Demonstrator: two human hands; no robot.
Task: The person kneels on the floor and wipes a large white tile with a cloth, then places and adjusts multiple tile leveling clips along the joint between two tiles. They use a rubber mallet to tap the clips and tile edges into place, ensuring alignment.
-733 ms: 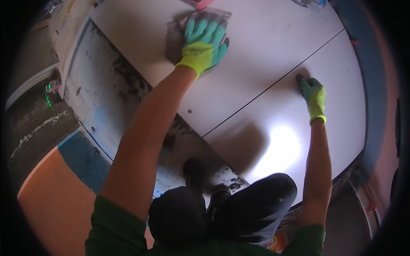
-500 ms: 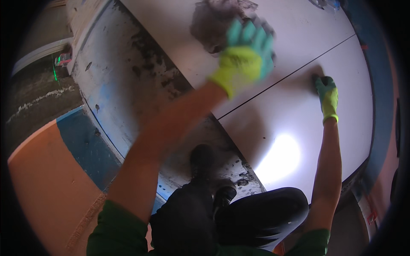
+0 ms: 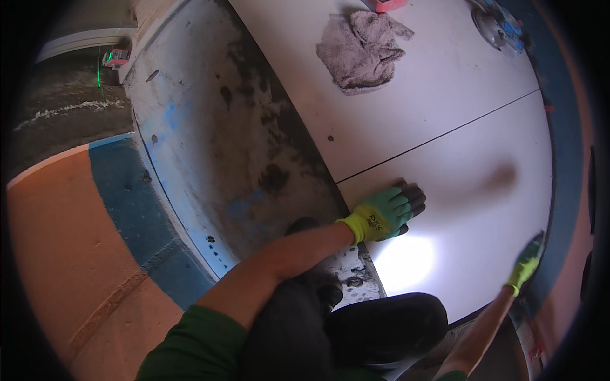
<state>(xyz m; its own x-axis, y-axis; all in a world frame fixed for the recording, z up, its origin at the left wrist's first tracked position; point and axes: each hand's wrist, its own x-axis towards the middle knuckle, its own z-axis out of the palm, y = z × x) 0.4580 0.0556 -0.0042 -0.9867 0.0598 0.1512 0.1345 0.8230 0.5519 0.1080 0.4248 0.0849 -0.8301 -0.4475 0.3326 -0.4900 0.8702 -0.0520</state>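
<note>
Both of my hands wear green-and-yellow gloves with dark fingertips. My left hand (image 3: 389,211) lies on the near large white tile (image 3: 464,197), close to its left edge, fingers stretched out flat and pointing right. At the tile's far right edge, beside the blue-painted base of the wall, my right hand (image 3: 527,261) rests with its fingers extended along that edge. Neither hand shows anything held. A thin dark joint separates this tile from the farther white tile (image 3: 438,82). A bright patch of light falls on the near tile next to my left hand.
A crumpled greyish cloth (image 3: 362,54) lies on the farther tile, with a red object (image 3: 384,5) behind it. A round metal-and-blue tool (image 3: 495,28) stands at the far right. Stained bare floor (image 3: 222,146) runs along the left. A red device (image 3: 116,58) casts a green line.
My left hand has come down from over the cloth to rest on the near tile. My right hand has moved nearer and right, to the tile's edge. The view has shifted.
</note>
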